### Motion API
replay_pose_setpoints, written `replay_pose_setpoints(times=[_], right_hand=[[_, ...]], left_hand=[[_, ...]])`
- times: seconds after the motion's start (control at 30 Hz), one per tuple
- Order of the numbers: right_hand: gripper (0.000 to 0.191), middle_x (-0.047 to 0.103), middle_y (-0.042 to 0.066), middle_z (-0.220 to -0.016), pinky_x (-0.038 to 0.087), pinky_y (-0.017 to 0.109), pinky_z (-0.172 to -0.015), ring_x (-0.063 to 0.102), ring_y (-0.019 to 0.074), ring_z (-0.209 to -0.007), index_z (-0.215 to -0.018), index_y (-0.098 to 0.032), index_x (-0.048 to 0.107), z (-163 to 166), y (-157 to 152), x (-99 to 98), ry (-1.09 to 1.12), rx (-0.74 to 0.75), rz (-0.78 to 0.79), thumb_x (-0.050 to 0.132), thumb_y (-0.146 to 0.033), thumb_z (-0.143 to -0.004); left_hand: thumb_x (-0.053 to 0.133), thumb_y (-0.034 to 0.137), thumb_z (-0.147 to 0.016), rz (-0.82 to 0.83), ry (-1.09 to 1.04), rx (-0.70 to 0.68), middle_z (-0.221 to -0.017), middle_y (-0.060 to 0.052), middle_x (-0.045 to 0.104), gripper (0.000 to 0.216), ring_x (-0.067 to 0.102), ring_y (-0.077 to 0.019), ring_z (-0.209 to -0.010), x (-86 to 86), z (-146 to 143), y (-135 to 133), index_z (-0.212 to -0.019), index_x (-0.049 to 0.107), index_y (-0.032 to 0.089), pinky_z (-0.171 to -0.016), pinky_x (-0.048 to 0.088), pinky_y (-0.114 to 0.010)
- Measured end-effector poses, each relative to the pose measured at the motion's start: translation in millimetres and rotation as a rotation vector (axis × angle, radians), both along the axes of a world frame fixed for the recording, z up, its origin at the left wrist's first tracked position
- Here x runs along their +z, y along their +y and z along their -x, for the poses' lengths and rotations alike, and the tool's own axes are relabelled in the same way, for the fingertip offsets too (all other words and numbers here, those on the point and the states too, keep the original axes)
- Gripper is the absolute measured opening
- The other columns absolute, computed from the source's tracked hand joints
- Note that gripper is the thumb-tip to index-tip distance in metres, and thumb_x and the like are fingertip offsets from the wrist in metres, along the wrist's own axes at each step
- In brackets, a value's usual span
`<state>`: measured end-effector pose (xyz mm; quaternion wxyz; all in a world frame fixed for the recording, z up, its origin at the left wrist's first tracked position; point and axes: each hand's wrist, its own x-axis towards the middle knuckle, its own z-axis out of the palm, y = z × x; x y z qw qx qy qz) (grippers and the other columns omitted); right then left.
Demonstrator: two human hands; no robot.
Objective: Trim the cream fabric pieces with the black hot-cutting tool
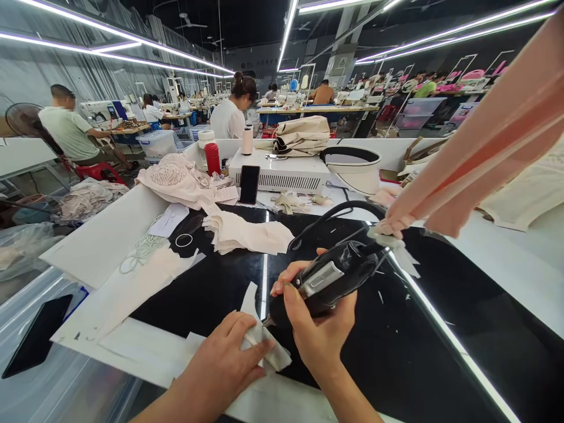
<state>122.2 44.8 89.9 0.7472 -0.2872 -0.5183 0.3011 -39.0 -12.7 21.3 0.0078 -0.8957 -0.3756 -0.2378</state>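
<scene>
My right hand (315,320) is wrapped round a black hand-held corded tool (337,276) with a silver plate on its side. The tool's tip points down and left at a small white fabric piece (268,346). My left hand (222,364) presses that piece against the black table top (418,352), fingers pinched on its edge. A black cable (335,212) loops from the tool toward the back. A pink strip of cloth (476,170) hangs in from the upper right, and its end reaches the tool.
A pile of cream fabric pieces (247,235) lies mid-table, with lace cloth (176,176) behind it. A white machine box (282,170), a phone (249,184) and a red bottle (212,158) stand at the back. Another phone (37,335) lies at the left. Other workers sit at far tables.
</scene>
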Motion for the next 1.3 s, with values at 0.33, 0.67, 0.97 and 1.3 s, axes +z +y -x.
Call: replay_pose_setpoints(times=[0.33,0.67,0.97,1.3], right_hand=[[0.037,0.069,-0.006,-0.086,0.062,0.024,-0.061,0.067,0.0109,-0.062,-0.108,-0.03,0.057,-1.6,-2.1,-0.8,-0.013,0.012,-0.008,0.074,-0.006,-0.085],[0.036,0.069,-0.006,-0.086,0.063,0.022,-0.06,0.067,0.01,-0.062,-0.108,-0.028,0.056,-0.5,-3.3,-0.5,-0.016,0.012,-0.019,0.074,-0.006,-0.085],[0.038,0.069,-0.005,-0.086,0.061,0.025,-0.058,0.067,0.0119,-0.062,-0.109,-0.029,0.056,-0.2,-4.5,2.3,-0.027,0.008,-0.014,0.074,-0.006,-0.085],[0.041,0.07,-0.006,-0.084,0.062,0.026,-0.058,0.068,0.012,-0.061,-0.11,-0.028,0.054,0.4,-6.6,5.6,-0.035,0.001,-0.017,0.074,-0.005,-0.083]], left_hand=[[0.042,0.011,-0.111,0.07,0.008,-0.16,-0.126,-0.012,0.069,0.024,0.066,-0.025,-0.123,24.3,17.4,38.4,-0.124,0.061,0.013,-0.117,0.054,-0.045],[0.045,0.006,-0.106,0.274,0.008,-0.271,-0.122,-0.009,0.069,0.03,0.066,-0.0219,-0.117,17.6,39.7,62.7,-0.127,0.064,0.017,-0.104,0.059,-0.034],[0.05,0.022,-0.112,0.242,0.051,-0.255,-0.122,-0.007,0.068,0.023,0.068,-0.0197,-0.107,27.2,48.4,55.8,-0.129,0.065,0.024,-0.09,0.061,-0.029],[0.05,0.03,-0.113,0.156,0.097,-0.251,-0.126,-0.009,0.067,0.021,0.068,-0.0217,-0.11,23.9,52.2,48.3,-0.126,0.065,0.021,-0.098,0.06,-0.033]])
